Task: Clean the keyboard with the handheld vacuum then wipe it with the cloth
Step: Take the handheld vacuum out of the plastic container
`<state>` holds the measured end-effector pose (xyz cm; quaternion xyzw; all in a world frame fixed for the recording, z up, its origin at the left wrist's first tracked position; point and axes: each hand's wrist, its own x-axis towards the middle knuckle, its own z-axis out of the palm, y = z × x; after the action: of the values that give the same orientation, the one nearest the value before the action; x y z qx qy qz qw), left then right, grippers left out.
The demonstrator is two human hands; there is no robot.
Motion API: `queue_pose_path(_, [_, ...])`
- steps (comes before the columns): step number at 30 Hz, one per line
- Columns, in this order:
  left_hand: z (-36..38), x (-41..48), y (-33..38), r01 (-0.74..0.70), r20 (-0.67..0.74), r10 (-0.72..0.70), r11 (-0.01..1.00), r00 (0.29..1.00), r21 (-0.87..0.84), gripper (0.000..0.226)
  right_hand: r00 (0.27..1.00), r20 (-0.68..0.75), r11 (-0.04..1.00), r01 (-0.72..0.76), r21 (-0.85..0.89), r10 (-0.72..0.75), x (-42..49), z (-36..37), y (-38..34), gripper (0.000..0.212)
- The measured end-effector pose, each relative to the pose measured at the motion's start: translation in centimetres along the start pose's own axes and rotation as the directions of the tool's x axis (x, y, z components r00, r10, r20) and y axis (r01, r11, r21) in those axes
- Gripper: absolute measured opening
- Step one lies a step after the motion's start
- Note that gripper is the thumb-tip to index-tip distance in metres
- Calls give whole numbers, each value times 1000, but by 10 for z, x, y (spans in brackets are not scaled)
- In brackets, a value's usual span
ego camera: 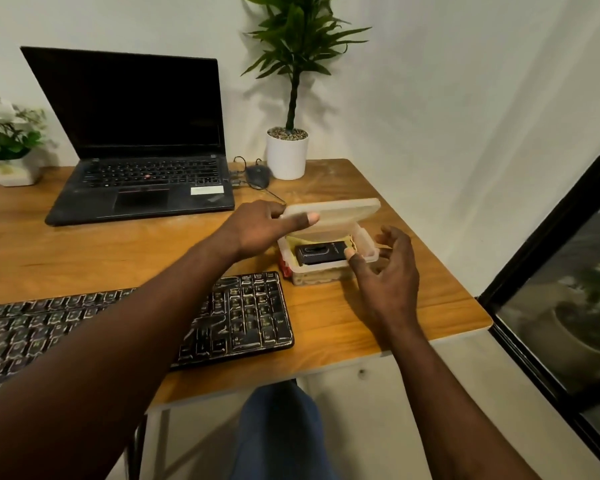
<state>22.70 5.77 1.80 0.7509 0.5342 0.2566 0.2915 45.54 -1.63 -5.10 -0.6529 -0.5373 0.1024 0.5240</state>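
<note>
Translucent plastic lid (340, 211) pinched at its near-left edge by the left hand (260, 230): thumb on top, fingers hidden beneath, lid tilted up and back like a hinged flap. Left forearm crosses over the keyboard's right half without visibly touching it.

Right hand (388, 275) hovers at the right front corner of the box (368, 244), fingers spread and loosely bent, gripping nothing. Thumb tip sits at the right end of the handheld vacuum (321, 254); cannot tell whether it touches or is just above.

Vacuum: small, black, blocky, lying flat and lengthwise inside the box, a rounded detail on its upper face. Yellow cloth (291, 241) lies under and around it, showing at the back and left edges; its fold cannot be made out.

Step in hand, as judged: getting at the tools. Box is open, vacuum not yet lifted, no cleaning begun. Next move likely calls for the right hand to close around the vacuum's body and draw it straight up past the box wall while the left keeps the lid clear. Fit looks snug, so the cloth may drag out with it.

Keyboard (250, 306): black, full-size, pale-edged keys, flat on the wooden desk (378, 313), just in front and left of the box. Any dust on it is not readable.

Further back: open laptop (142, 168) with dark screen, mouse (257, 175), potted plant (287, 154).
</note>
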Motion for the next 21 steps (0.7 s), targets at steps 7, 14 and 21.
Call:
queue_pose_path(7, [0,21,8,144,-93,-146,989,985,-26,67,995,-2,994,101,-45,-101,0,0,1,44])
queue_pose_path(14, [12,36,-8,271,-207,-220,926,953,263,28,991,6,986,134,-100,-134,1,2,2,33])
queue_pose_path(21, [12,18,18,-120,-146,230,838,962,532,39,991,3,984,136,-116,-136,2,3,3,34])
